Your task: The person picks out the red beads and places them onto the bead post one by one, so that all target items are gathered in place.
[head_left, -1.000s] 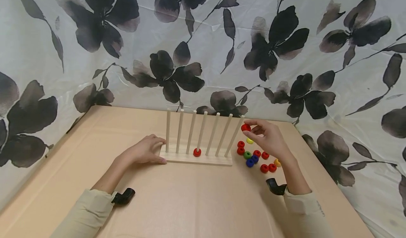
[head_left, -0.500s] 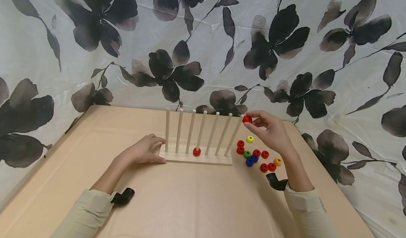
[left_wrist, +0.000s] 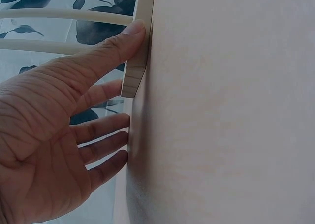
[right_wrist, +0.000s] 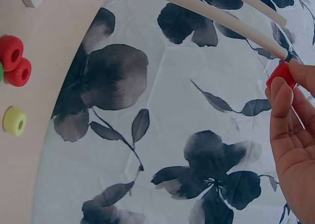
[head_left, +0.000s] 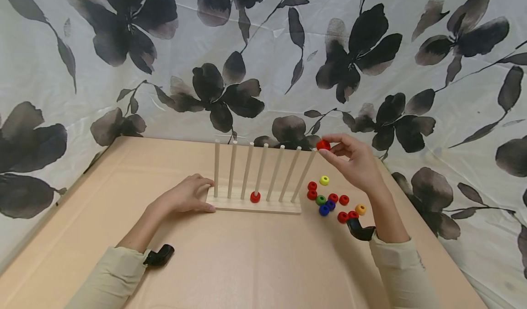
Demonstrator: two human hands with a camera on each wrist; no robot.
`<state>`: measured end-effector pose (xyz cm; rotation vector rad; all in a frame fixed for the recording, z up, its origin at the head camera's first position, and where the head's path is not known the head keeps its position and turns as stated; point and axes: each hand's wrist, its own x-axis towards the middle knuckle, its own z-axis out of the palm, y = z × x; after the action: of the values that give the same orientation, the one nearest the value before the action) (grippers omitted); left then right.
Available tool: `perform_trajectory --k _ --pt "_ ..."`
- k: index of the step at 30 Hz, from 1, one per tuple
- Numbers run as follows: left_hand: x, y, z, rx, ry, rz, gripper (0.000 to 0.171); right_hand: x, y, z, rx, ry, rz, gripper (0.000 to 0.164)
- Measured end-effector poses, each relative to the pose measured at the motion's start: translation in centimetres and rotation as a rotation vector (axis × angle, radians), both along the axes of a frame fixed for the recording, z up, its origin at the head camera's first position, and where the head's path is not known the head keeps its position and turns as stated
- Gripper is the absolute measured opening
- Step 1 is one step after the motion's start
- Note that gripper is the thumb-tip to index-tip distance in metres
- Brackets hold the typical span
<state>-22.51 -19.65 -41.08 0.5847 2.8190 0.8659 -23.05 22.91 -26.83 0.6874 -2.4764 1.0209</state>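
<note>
A wooden peg rack (head_left: 255,207) stands on the table, with a row of several upright pegs and a red bead (head_left: 255,197) low on the middle one. My left hand (head_left: 186,194) holds the left end of its base, thumb (left_wrist: 115,47) on one side and index finger on the other; the remaining fingers spread loosely beside it. Between thumb and fingertips my right hand (head_left: 353,160) pinches another red bead (head_left: 323,145). That bead is right at the top of the rightmost peg (head_left: 305,174), and the right wrist view puts it close by the peg's tip (right_wrist: 280,51).
Loose beads lie right of the rack: several red (head_left: 344,200), two blue (head_left: 324,210), a green (head_left: 320,200), a yellow (head_left: 324,180) and an orange one (head_left: 360,209). A floral cloth (head_left: 263,48) hangs behind the table (head_left: 247,258) and along its sides.
My right hand has risen with the red bead, from beside the rightmost peg up to its tip. The left hand has stayed on the rack's end.
</note>
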Motion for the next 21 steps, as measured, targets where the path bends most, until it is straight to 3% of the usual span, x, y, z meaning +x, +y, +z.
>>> perform_trajectory --k 21 --pt "0.2 0.2 0.2 0.012 0.01 0.003 0.078 0.3 -1.9 1.7 -0.008 0.064 0.049 0.037"
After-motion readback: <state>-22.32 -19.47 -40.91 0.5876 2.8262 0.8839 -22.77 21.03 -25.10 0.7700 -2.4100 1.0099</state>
